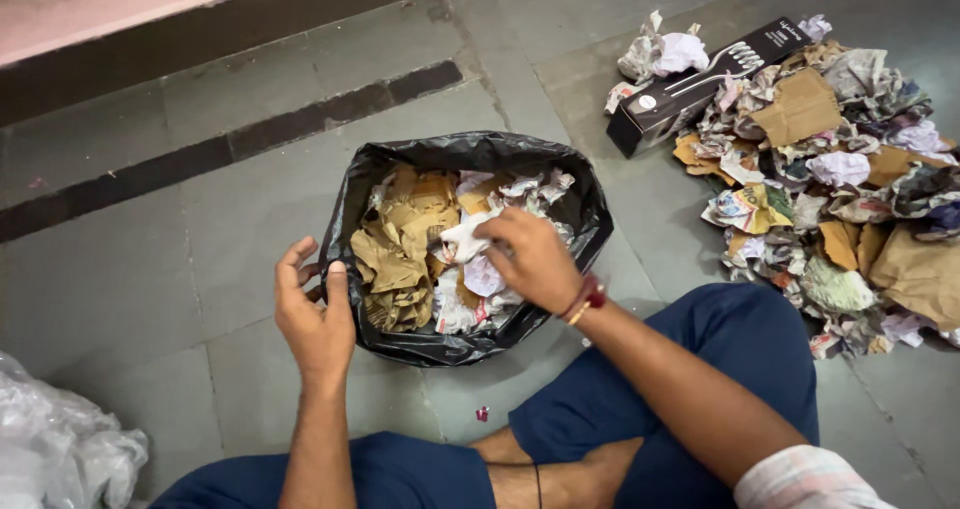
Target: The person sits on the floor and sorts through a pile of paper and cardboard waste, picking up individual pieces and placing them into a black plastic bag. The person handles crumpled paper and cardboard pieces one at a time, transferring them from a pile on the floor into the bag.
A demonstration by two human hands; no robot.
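Grey floor: right hand [535, 259] pinches white paper [465, 239] over black bag [365, 184]; left hand [315, 314] grips its rim.

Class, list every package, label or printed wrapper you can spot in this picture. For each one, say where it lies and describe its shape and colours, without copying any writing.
Cutlery box: long, flat, black with white fork pictures and a white round sticker, lying on the floor at the upper left edge of the waste pile.
Printed paper scraps: crumpled, multicoloured, in the pile on the right.
No signs or screens in view.
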